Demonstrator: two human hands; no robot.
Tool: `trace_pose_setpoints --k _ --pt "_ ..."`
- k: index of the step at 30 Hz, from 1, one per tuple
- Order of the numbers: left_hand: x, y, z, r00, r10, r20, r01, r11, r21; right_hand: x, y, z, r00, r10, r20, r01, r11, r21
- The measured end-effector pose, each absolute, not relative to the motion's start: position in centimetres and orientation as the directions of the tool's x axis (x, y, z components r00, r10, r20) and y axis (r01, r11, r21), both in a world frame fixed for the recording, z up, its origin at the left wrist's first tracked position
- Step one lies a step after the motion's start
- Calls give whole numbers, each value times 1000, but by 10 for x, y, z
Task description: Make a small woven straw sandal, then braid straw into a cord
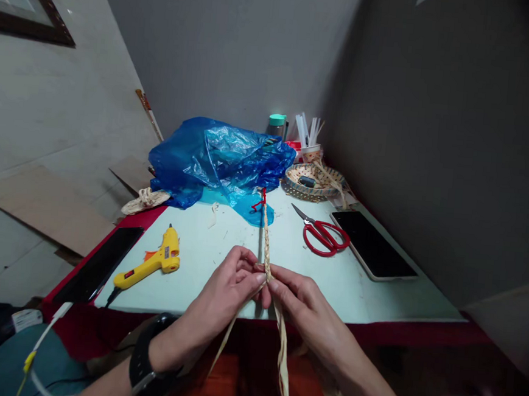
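Observation:
Between my two hands runs a narrow braid of pale straw-like strands (267,247), its far end tied with red yarn (262,201) at the blue bag's edge. My left hand (240,278), a black watch on its wrist, pinches the braid's lower end from the left. From the right, my right hand (296,292) pinches the same spot with thumb and forefinger. Loose unbraided strands (282,352) hang from the fingers past the table's front edge toward my lap. Exactly which strand each finger grips is hidden.
Red-handled scissors (323,234) and a black-screened tablet (375,244) lie to the right. A yellow glue gun (152,261) and a dark flat device (98,264) are left. Behind are a blue plastic bag (213,157), a woven basket (311,189) and a green-lidded bottle (276,124).

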State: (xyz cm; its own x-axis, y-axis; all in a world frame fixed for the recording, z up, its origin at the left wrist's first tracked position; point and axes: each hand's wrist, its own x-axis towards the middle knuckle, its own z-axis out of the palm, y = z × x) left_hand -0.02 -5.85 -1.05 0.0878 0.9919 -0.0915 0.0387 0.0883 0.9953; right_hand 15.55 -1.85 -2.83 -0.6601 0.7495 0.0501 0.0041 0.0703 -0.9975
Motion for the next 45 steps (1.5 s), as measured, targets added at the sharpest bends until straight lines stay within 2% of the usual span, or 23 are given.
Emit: trace_pose_setpoints --k 5,9,11,13,15,20,23,28,30,31,33,35,38,41,45 --pt "1 -56 -13 167 968 -186 46 180 983 156 -21 -27 -687 717 114 45 199 -979" --pt "-2 -58 -12 144 965 -221 81 211 974 160 -23 -22 -711 700 74 267 365 -892" --pt "-2 -59 -14 100 968 -232 118 220 968 161 -25 -18 -684 729 38 456 467 -758" --pt "-1 -59 -16 52 971 -234 171 222 960 160 -29 -15 -638 770 12 633 534 -561" --pt "2 -59 -17 14 974 -228 205 221 954 157 -33 -15 -608 794 32 718 567 -404" --pt "5 -60 -18 -58 971 -233 158 239 958 145 -53 -24 -579 777 247 743 628 -231" --pt "3 -62 -19 -51 961 -271 126 276 953 136 -64 -32 -560 736 381 735 654 -182" --pt "-3 -66 -21 41 961 -274 -56 276 959 127 -74 -43 -576 681 451 735 674 -79" --pt "-6 -66 -21 56 962 -268 -85 272 958 132 -73 -40 -608 661 440 692 713 -115" --pt "-7 -67 -21 55 963 -265 -96 269 958 138 -71 -36 -630 655 417 647 740 -185" --pt "-9 -66 -20 61 964 -259 -137 266 954 150 -63 -24 -652 671 354 544 739 -398" --pt "-9 -66 -20 83 963 -257 -183 268 946 161 -52 -12 -587 744 319 503 644 -577" --pt "-9 -65 -19 115 964 -240 -196 259 946 166 -35 -5 -504 829 243 518 515 -683" --pt "-9 -65 -20 128 970 -207 -183 228 956 158 -25 -11 -604 794 66 436 400 -806" --pt "-8 -69 -20 127 969 -210 -163 230 960 147 -23 -21 -625 780 33 365 328 -871"
